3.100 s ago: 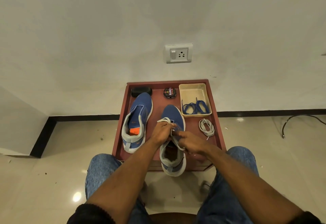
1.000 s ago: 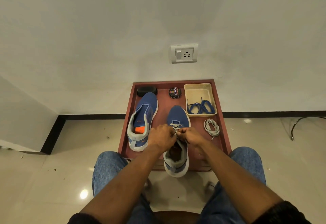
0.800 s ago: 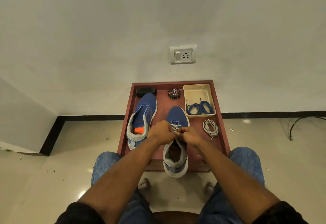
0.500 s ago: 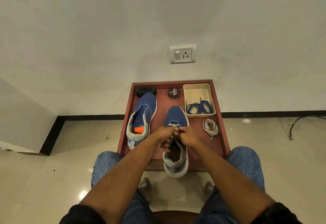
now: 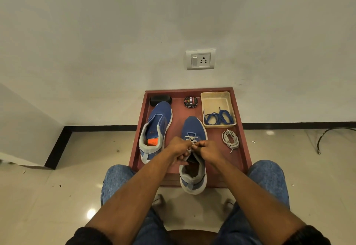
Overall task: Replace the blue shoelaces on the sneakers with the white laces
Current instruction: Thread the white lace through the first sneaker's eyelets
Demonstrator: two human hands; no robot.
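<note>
Both hands, left (image 5: 178,149) and right (image 5: 207,148), have drawn together over the right sneaker (image 5: 193,154), each pinching the white lace (image 5: 191,138) with lacing now past the lowest eyelets.

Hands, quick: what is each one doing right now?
Left hand: fingers curled, pinching the white lace over the right sneaker.
Right hand: fingers curled, pinching the same white lace.

Item: round black tin (image 5: 190,101), lid facing up, standing on the red bench (image 5: 239,109) near its far edge. Lid lettering: "Cherry", white, running sideways. Smaller print around it too small to read. No other legible text, numbers or signs.
</note>
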